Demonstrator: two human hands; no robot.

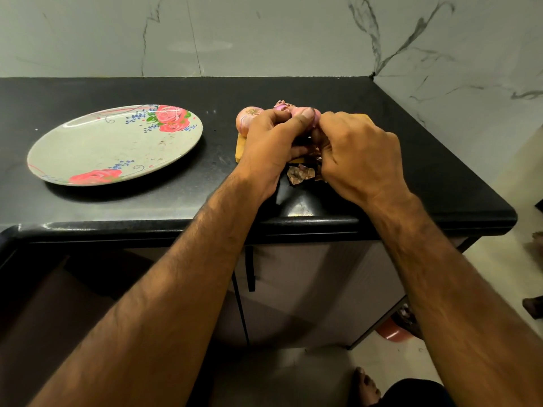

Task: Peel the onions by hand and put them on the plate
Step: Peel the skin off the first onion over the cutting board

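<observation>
Black stone desk (147, 207) in a corner of grey-veined marble wall (264, 33), with cabinet fronts (293, 274) below the desk edge. Floral plate (117, 145) sits flat on the left of the desk, nothing on it, well apart from the work spot. Small wooden board (240, 151) lies right of the plate, mostly covered by the hands. Left grip (270, 142) is curled round the held onion (294, 113), thumb across its top, and only pink patches of the bulb show between the fingers. Right grip (358, 154) has its fingers curled in against that onion's right side. The fingertips are hidden, so I can't tell whether they pinch loose skin or the bulb itself. Second onion (248, 118), skin on, sits at the board's far-left corner, just beside the left grip's knuckles. Peel scraps (301, 174) lie on the desk between the two wrists, near the front edge. Bare foot (364, 383) is on the floor at the bottom of the head view.
</observation>
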